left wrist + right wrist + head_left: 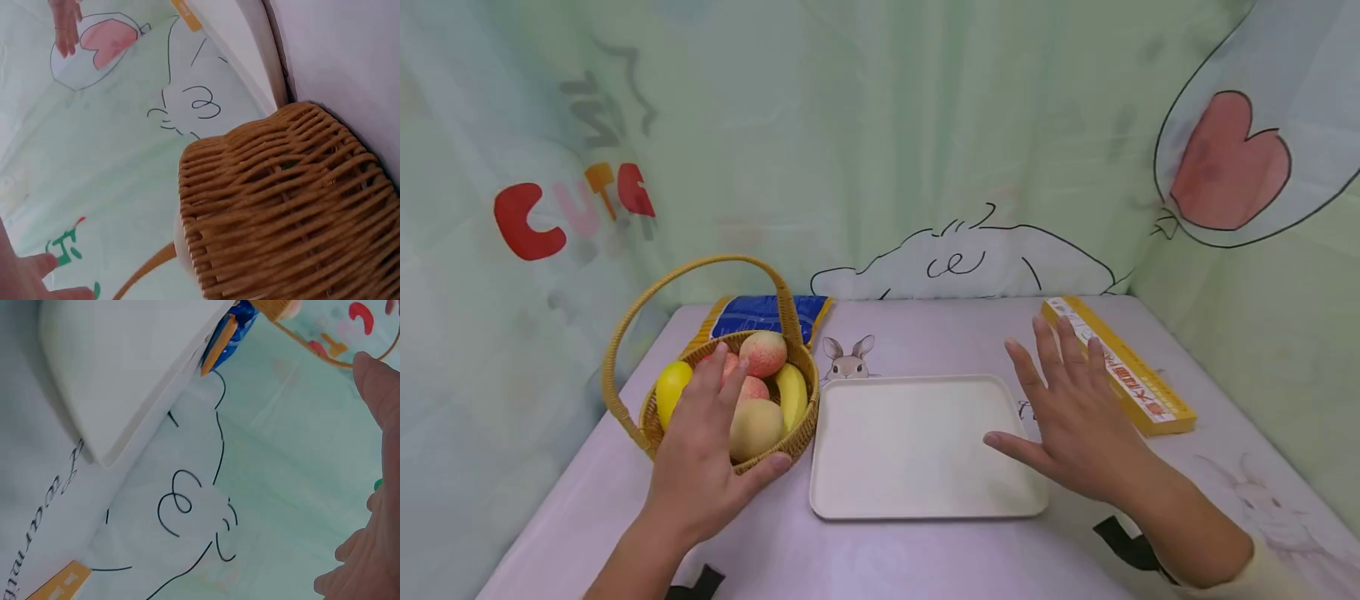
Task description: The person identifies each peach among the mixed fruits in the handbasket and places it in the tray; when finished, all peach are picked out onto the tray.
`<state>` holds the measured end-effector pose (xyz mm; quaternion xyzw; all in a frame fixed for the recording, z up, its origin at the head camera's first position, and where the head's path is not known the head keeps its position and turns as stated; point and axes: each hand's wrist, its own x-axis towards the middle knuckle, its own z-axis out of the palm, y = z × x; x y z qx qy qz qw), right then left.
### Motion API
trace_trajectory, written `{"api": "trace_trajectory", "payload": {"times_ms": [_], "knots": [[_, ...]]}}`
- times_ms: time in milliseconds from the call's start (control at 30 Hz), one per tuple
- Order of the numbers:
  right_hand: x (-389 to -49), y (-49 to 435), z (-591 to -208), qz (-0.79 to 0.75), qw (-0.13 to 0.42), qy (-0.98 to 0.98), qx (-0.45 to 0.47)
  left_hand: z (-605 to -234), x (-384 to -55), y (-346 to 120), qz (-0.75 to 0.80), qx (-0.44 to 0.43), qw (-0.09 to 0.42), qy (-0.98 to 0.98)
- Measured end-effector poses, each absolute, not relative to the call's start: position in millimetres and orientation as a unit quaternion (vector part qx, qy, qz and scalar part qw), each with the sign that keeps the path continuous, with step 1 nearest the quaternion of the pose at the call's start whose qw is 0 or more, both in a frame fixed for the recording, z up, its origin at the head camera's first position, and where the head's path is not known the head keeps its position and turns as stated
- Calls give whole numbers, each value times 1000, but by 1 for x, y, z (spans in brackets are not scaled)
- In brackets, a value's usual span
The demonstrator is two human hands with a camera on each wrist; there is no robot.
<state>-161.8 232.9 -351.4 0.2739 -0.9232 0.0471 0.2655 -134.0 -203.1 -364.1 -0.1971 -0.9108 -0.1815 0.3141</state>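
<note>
In the head view my left hand (700,467) hovers with straight fingers over the near side of a wicker basket (808,367). Inside it lie a yellow lemon-like fruit (672,387), a banana (792,396), a pale round peach-like fruit (756,429) and reddish peaches (763,353), partly hidden by that hand. My right hand (1075,417), fingers spread and holding nothing, is above the right edge of a white rectangular tray (917,450). The left wrist view shows the basket's woven side (287,206) close up; the right wrist view shows the tray's corner (125,381).
A blue and yellow packet (752,315) lies behind the basket. At the right of the table stands a long yellow box (1123,367), partly behind my right hand. Printed curtains (880,150) close off the back and sides.
</note>
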Motion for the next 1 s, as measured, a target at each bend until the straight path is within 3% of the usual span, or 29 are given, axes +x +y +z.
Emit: {"api": "trace_trajectory", "payload": {"times_ms": [300, 533, 667, 1000], "knots": [[-171, 209, -338, 84, 215, -924, 305, -357, -132, -215, -196, -182, 439, -858], [-179, 184, -329, 106, 137, -929, 326, -352, -135, -241, -194, -132, 506, -830], [-186, 169, -326, 131, 110, -921, 349, -351, -134, -256, -229, -63, 498, -834], [-196, 130, -318, 215, 1, -900, 380, -355, -133, -277, -383, 36, 387, -838]]}}
